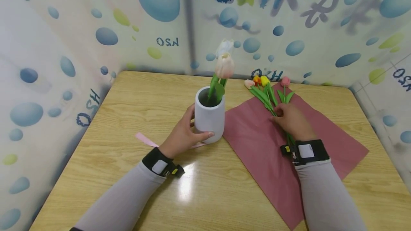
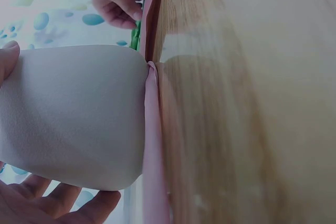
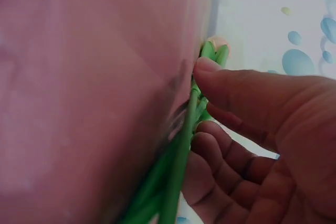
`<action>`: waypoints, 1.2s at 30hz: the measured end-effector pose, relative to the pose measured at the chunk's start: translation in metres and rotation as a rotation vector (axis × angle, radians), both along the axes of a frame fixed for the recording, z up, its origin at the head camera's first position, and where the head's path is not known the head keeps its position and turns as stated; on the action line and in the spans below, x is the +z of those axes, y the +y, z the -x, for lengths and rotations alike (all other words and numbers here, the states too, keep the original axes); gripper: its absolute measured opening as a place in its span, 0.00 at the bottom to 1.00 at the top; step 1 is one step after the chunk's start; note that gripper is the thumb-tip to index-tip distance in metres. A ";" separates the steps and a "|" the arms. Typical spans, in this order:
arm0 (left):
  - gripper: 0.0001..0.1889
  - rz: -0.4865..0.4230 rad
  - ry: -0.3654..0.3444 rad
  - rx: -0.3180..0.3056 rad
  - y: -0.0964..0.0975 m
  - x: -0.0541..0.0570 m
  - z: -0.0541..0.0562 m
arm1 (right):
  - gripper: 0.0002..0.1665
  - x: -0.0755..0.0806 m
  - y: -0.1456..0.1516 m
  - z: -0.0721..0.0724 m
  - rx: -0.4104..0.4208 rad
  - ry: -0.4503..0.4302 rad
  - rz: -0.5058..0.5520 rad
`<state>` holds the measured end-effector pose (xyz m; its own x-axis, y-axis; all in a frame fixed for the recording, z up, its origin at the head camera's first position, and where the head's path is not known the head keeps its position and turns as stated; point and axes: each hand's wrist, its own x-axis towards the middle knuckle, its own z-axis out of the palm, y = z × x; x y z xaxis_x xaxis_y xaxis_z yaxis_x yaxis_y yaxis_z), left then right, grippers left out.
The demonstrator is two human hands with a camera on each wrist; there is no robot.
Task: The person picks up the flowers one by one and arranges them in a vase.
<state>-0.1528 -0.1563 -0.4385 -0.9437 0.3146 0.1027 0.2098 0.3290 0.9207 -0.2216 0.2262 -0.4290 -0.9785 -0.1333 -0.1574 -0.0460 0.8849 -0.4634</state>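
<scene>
My left hand [image 1: 183, 134] grips a white vase [image 1: 209, 122] low on its side, thumb across the front and fingers around the far side. A pale pink tulip [image 1: 224, 66] and a white tulip [image 1: 224, 47] rise from the vase's mouth. To the right, my right hand [image 1: 293, 122] pinches green tulip stems [image 3: 181, 166] between thumb and fingers, over a dusky red wrapping sheet [image 1: 253, 134]. Beyond that hand lie the blooms: a pale pink one [image 1: 249, 84], an orange-red one [image 1: 257, 80], a yellow one [image 1: 264, 80] and a deeper pink one [image 1: 285, 81].
A pink ribbon [image 1: 146, 140] lies on the wooden table [image 1: 154, 99], running beside the base of the vase. Behind the table hangs a pale backdrop [image 1: 128, 38] with blue and green spots, which also covers both sides.
</scene>
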 end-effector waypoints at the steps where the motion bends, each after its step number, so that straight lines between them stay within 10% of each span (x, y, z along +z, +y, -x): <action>1: 0.55 0.000 -0.002 0.000 0.000 0.000 0.000 | 0.24 0.000 0.000 0.000 0.004 0.001 -0.003; 36: 0.54 -0.022 -0.027 -0.002 -0.001 -0.003 0.002 | 0.22 0.021 -0.011 -0.013 0.033 0.093 -0.210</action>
<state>-0.1546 -0.1577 -0.4413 -0.9456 0.3142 0.0843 0.1857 0.3086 0.9329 -0.2084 0.2154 -0.4075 -0.9857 -0.1395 -0.0945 -0.1105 0.9587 -0.2620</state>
